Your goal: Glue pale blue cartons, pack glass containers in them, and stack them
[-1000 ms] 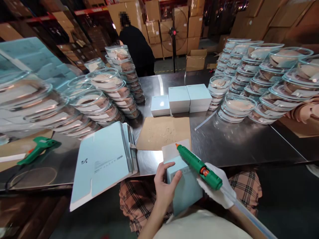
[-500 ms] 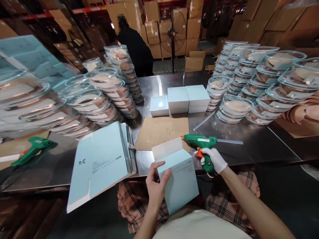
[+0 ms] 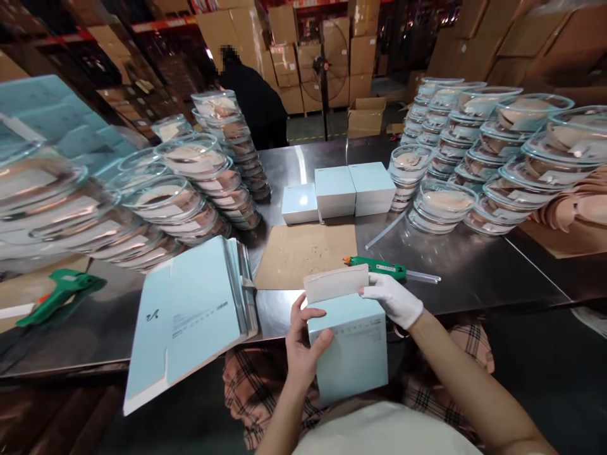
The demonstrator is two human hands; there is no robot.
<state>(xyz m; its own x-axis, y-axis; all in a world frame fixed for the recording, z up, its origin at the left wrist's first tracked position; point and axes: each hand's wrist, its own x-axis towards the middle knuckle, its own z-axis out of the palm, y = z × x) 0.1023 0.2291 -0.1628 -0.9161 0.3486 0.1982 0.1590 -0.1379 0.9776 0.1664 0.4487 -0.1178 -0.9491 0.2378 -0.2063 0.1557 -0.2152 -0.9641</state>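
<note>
I hold a pale blue carton box (image 3: 351, 344) over my lap at the table's near edge. My bare left hand (image 3: 303, 338) grips its left side. My gloved right hand (image 3: 391, 297) rests on the box's right top corner, fingers against the raised white flap (image 3: 336, 282). A green glue gun (image 3: 377, 267) lies on the steel table (image 3: 474, 265) just beyond my right hand, with a clear glue stick poking out to the right.
A stack of flat blue cartons (image 3: 190, 316) lies at left. A brown cardboard sheet (image 3: 303, 253) and three closed blue boxes (image 3: 336, 189) sit ahead. Stacks of clear lidded containers (image 3: 474, 158) flank both sides. A second glue gun (image 3: 57, 294) lies far left. A person in black (image 3: 253, 104) stands behind.
My right hand set the glue gun down on the table and moved onto the box flap. The box has turned squarer to me.
</note>
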